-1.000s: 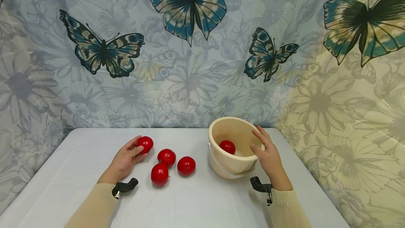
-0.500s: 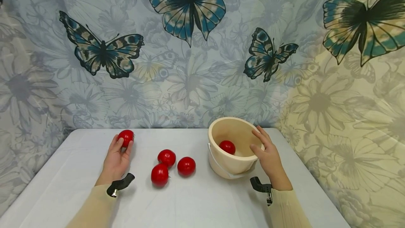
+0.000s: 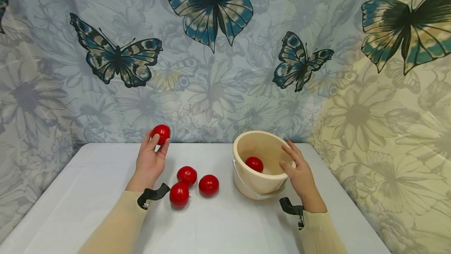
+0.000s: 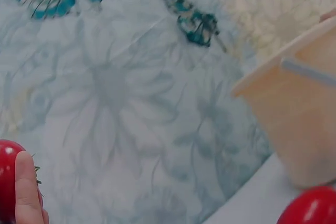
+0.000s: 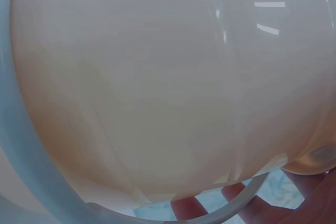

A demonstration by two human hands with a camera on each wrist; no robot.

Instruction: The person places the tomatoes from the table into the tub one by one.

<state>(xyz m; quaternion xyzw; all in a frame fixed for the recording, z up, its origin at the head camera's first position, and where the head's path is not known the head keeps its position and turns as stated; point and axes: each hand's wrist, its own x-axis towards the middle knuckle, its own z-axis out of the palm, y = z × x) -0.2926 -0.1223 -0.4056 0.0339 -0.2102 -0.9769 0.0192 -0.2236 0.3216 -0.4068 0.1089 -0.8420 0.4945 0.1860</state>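
Observation:
My left hand (image 3: pixel 152 164) holds a red tomato (image 3: pixel 162 134) up near the table's back edge, gripped by thumb and fingers. In the left wrist view a finger (image 4: pixel 27 187) lies along that tomato, and its green stem end shows. My right hand (image 3: pixel 299 175) holds the right side of the cream bucket (image 3: pixel 243 181) at its rim. Inside the bucket rests another tomato (image 3: pixel 254 164). The right wrist view is filled by the bucket's wall (image 5: pixel 157 87), with fingertips (image 5: pixel 189 208) at its lower edge.
Between the left hand and the bucket, three tomatoes lie on the white table: a back one (image 3: pixel 187 175), a front one (image 3: pixel 179 195) and a right one (image 3: pixel 209 185). The bucket's pale handle (image 3: pixel 246 187) hangs down its front. A butterfly-print cloth (image 3: pixel 218 89) rises behind the table.
The left hand took its tomato from beside the others, moved left, then raised it and came back right. The right hand and the bucket stayed in place.

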